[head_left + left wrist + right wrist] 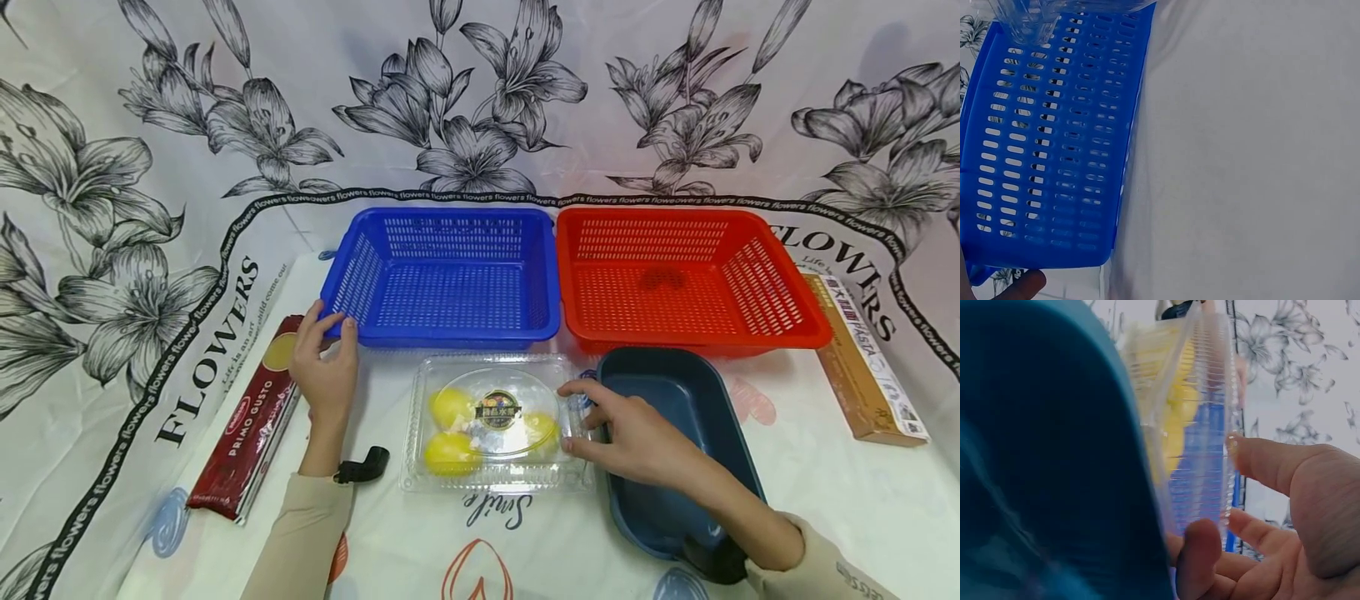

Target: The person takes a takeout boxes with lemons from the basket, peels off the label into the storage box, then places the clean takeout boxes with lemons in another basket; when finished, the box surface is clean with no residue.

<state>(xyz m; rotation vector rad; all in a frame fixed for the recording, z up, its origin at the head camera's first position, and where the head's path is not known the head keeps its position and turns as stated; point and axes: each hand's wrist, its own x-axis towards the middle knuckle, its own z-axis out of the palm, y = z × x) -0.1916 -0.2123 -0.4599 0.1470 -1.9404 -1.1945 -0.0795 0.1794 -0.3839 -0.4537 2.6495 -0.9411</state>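
Note:
My left hand (pixel 327 367) is at the front left corner of a blue plastic basket (pixel 457 342), thumb and fingers curled about its rim. In the left wrist view a fingertip (pixel 1030 284) shows beside the basket's corner. A clear plastic box (pixel 487 483) with a closed lid and a fruit label lies in front of the basket. Inside it are several yellow lemon-like fruits (pixel 452 454). My right hand (pixel 637 433) reaches over a dark blue tub (pixel 675 533), thumb and fingers spread along the box's right edge. Close behind the box, the right wrist view shows the thumb (pixel 1266 462).
A red basket (pixel 690 337) stands right of the blue one. At the far right lies a brown pasta box (pixel 862 375). A red Primo Gusto packet (pixel 251 425) lies at the left. Flowered cloth covers the table and back wall.

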